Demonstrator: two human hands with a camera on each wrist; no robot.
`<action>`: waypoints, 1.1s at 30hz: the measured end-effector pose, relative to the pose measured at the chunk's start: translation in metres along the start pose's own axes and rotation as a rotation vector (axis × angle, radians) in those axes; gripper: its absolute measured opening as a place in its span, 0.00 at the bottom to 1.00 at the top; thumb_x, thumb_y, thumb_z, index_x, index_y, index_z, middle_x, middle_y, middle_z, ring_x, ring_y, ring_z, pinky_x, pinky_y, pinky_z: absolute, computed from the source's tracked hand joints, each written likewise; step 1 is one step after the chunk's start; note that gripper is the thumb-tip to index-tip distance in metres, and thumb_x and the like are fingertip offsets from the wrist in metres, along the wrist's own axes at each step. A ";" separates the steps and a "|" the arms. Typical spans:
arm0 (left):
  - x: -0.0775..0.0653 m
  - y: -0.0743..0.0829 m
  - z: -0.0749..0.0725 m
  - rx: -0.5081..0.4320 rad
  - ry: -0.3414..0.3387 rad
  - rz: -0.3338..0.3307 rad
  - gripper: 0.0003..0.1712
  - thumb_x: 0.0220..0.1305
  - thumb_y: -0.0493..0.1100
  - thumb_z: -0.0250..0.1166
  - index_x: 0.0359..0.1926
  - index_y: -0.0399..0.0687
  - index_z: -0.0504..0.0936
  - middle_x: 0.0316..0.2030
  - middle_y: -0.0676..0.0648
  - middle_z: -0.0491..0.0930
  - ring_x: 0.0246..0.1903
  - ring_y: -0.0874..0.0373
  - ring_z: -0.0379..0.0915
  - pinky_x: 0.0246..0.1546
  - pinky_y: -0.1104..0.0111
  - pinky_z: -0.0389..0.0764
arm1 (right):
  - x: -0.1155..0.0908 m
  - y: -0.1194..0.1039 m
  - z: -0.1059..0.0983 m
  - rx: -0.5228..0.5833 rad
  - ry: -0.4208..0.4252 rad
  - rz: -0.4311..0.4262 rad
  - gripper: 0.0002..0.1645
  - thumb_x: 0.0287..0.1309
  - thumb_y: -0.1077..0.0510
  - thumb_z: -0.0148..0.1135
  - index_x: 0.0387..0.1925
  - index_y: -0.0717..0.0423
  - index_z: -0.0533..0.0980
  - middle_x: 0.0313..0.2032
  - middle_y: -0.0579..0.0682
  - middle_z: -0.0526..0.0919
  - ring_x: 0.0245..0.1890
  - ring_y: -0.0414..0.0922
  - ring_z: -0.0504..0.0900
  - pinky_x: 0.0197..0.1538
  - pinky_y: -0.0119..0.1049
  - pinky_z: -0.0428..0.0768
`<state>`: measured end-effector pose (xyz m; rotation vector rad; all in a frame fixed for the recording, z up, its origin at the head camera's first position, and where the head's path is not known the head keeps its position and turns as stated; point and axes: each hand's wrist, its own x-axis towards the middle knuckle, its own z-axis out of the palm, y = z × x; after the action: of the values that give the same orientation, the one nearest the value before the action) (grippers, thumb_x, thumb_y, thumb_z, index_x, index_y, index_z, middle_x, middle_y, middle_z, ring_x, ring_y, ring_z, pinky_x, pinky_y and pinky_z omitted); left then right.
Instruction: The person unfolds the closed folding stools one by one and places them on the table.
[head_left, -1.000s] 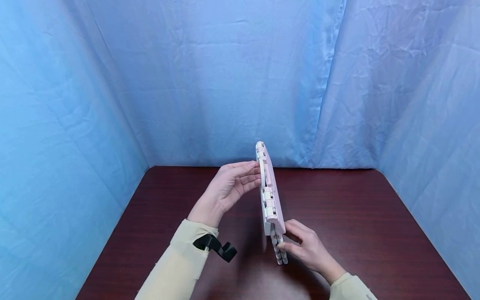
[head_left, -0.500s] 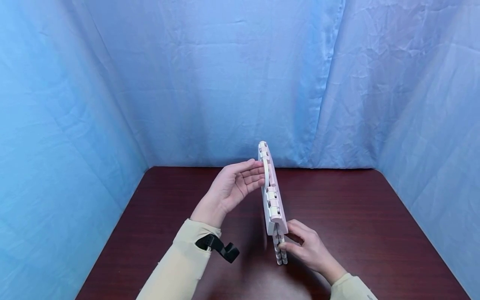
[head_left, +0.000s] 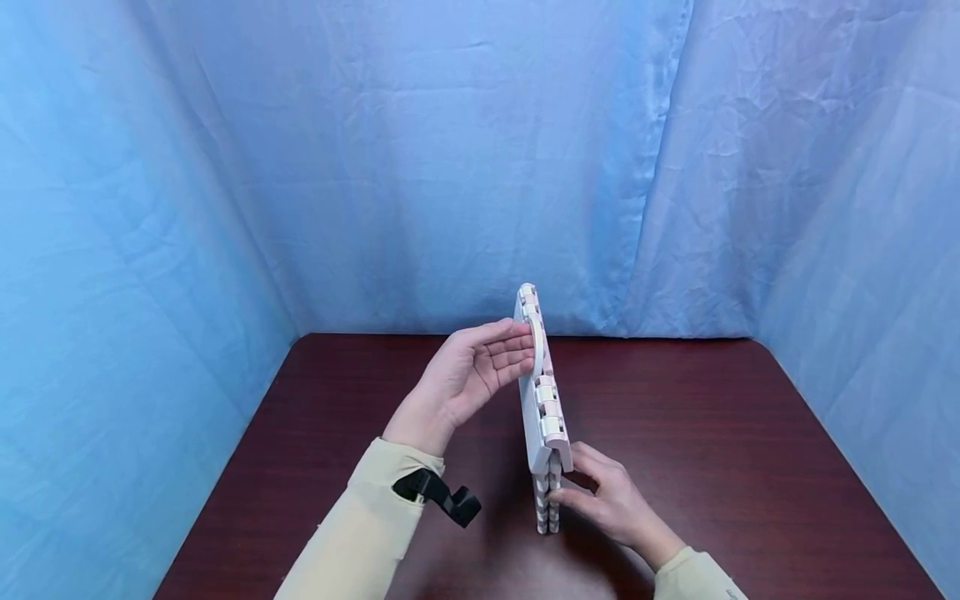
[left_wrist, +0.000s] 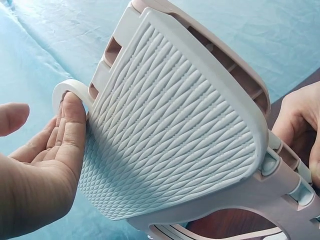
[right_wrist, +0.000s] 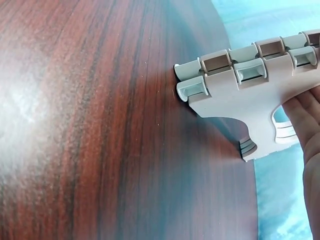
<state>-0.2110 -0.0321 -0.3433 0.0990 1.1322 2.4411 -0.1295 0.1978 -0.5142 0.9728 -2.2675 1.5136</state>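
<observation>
A folding step stool [head_left: 542,417], white and pale pink, is folded flat and stands on edge between my hands. Its textured white top panel [left_wrist: 170,120] faces my left hand, and hinge segments run along its upper edge. The straight fingers of my left hand [head_left: 468,375] reach under the curved white carry handle [left_wrist: 70,90], the thumb held apart. Lower down, my right hand [head_left: 611,500] grips the folded legs [right_wrist: 260,92] at the near end. In the right wrist view only part of that hand shows, by the leg's cut-out.
The stool is over a dark red-brown wooden table [head_left: 712,433]. Pale blue curtains [head_left: 480,167] hang behind it and on both sides. A black strap [head_left: 438,493] with a loose end sticks out from the left sleeve.
The stool has turned slightly: its near leg end has shifted left, and the white panel shows more. My left hand has moved a little right, its fingers further into the handle.
</observation>
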 end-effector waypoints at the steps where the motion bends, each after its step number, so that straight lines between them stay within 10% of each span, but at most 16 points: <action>1: 0.000 0.000 0.000 0.001 0.003 -0.001 0.12 0.71 0.38 0.61 0.48 0.32 0.82 0.42 0.39 0.85 0.39 0.51 0.84 0.45 0.64 0.86 | 0.000 0.000 0.000 0.001 0.000 -0.003 0.25 0.51 0.67 0.77 0.52 0.53 0.82 0.48 0.48 0.83 0.50 0.37 0.84 0.53 0.33 0.84; 21: -0.014 -0.016 -0.021 0.119 -0.041 0.048 0.24 0.74 0.40 0.58 0.63 0.25 0.72 0.42 0.40 0.82 0.40 0.50 0.86 0.49 0.61 0.85 | 0.000 -0.002 0.002 0.064 0.006 0.051 0.26 0.53 0.69 0.76 0.55 0.59 0.81 0.55 0.53 0.82 0.55 0.36 0.82 0.53 0.37 0.84; 33: -0.032 -0.054 -0.057 0.347 0.010 -0.034 0.16 0.71 0.42 0.64 0.52 0.33 0.81 0.39 0.41 0.84 0.35 0.53 0.85 0.42 0.60 0.87 | -0.001 0.000 0.002 0.044 0.025 0.007 0.26 0.49 0.72 0.76 0.52 0.60 0.81 0.56 0.54 0.81 0.56 0.35 0.81 0.54 0.34 0.83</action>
<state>-0.1770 -0.0554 -0.4176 0.1723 1.5384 2.1953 -0.1284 0.1966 -0.5152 0.9533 -2.2310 1.5765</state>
